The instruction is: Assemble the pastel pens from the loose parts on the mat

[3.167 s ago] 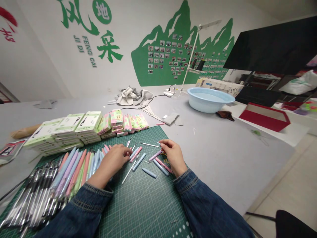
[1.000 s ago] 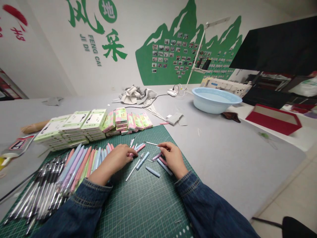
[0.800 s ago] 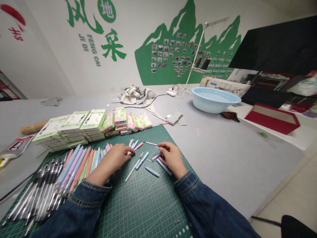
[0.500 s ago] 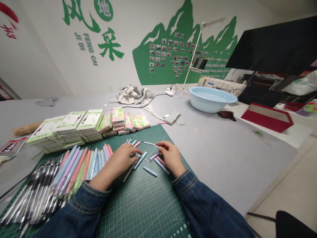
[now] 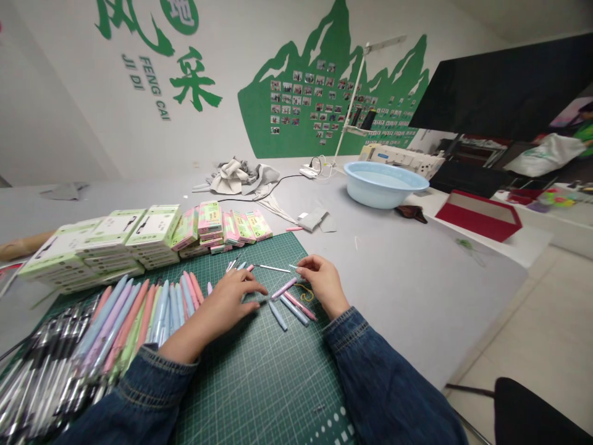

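Note:
My left hand point(image 5: 231, 301) is over the mat with thumb and index finger apart. I see nothing between them, but what lies under the palm is hidden. Its fingertips are close to a light-blue pen barrel point(image 5: 278, 316). My right hand point(image 5: 325, 285) pinches a small, thin pale-blue pen part point(image 5: 293, 266). Left of those fingertips lies a white pen refill point(image 5: 274, 268). Between the hands are a purple pen barrel point(image 5: 283, 288), a pink barrel point(image 5: 301, 306) and another blue barrel point(image 5: 294, 310). A yellow thread point(image 5: 304, 293) curls beside the right hand.
Pastel pens point(image 5: 134, 315) and black-and-clear pens point(image 5: 41, 364) lie in a row at left on the green cutting mat point(image 5: 259, 383). Behind stand stacked white-green boxes point(image 5: 152, 228) and small pink-green boxes point(image 5: 210, 219). Further back are a blue basin point(image 5: 384, 185) and cloth scraps point(image 5: 241, 176).
My left hand has moved right and its fingers have spread. The blue barrel and white refill near it have gone from sight. Another blue barrel has turned steeper. The right hand keeps its pinch.

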A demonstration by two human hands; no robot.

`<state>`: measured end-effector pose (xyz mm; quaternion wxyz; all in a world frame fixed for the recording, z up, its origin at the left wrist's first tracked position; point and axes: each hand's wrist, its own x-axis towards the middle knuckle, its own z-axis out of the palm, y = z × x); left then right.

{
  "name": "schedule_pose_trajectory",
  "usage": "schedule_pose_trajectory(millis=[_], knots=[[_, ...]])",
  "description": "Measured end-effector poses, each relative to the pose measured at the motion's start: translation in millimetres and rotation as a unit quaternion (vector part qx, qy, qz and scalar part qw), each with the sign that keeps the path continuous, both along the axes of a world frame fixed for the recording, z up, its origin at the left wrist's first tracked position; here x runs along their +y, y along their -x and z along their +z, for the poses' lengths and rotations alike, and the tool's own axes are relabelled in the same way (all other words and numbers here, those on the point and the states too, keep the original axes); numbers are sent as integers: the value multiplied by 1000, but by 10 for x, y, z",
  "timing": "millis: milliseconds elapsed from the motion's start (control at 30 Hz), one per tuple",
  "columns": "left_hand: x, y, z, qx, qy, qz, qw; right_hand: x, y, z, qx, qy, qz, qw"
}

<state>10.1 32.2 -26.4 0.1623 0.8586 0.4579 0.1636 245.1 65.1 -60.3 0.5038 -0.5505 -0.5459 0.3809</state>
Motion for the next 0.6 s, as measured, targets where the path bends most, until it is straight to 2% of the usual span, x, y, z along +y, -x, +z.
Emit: schedule_pose_trajectory(millis=[100, 233, 367, 533, 600], knots=[[-122, -178, 49, 5, 19, -105, 994, 17, -43, -21, -42, -11, 11, 999], [-244, -352, -12, 23, 41, -145, 988, 15, -45, -25, -89, -10, 23, 996], [-203, -294, -36, 31, 33, -115, 992, 2, 4, -33, -117, -16, 37, 992], [-31, -19, 60, 31, 15, -47, 998, -70, 106, -12, -210, -48, 51, 975], [36, 129, 100, 35, 10, 30, 999, -104, 144, 1, -241, -62, 54, 967]])
